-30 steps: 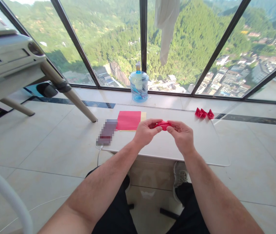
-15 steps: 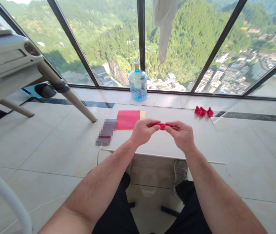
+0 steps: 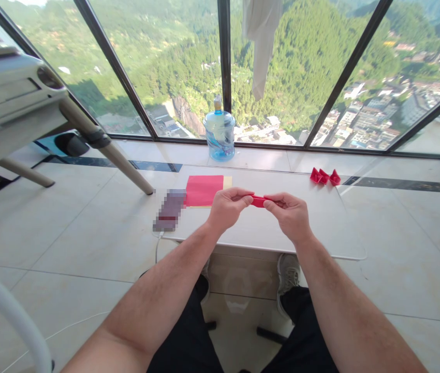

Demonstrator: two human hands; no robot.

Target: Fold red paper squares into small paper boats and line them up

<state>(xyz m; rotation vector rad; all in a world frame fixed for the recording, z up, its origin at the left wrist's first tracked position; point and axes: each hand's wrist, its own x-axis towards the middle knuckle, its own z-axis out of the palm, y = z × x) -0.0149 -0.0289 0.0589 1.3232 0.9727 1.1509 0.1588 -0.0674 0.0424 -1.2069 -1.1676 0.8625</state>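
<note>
Between my two hands, above the white table (image 3: 321, 228), is a small narrow piece of folded red paper (image 3: 259, 201). My left hand (image 3: 228, 208) pinches its left end, thumb in front and fingers behind. The right end is held the same way by my right hand (image 3: 290, 212). Fingers cover both ends, so only the middle shows. Just beyond my left hand lies a stack of red paper (image 3: 204, 190) with a yellowish sheet (image 3: 228, 182) showing at its right edge. Several folded red paper pieces (image 3: 324, 177) stand together at the table's far right corner.
A blurred-out phone (image 3: 170, 210) with a white cable (image 3: 156, 248) lies at the table's left end. Behind the table a blue water jug (image 3: 220, 135) stands by the windows. A grey leg (image 3: 127, 165) of other furniture comes close on the left.
My left thumb has shifted slightly left along the folded red paper. Both hands keep their hold in nearly the same place.
</note>
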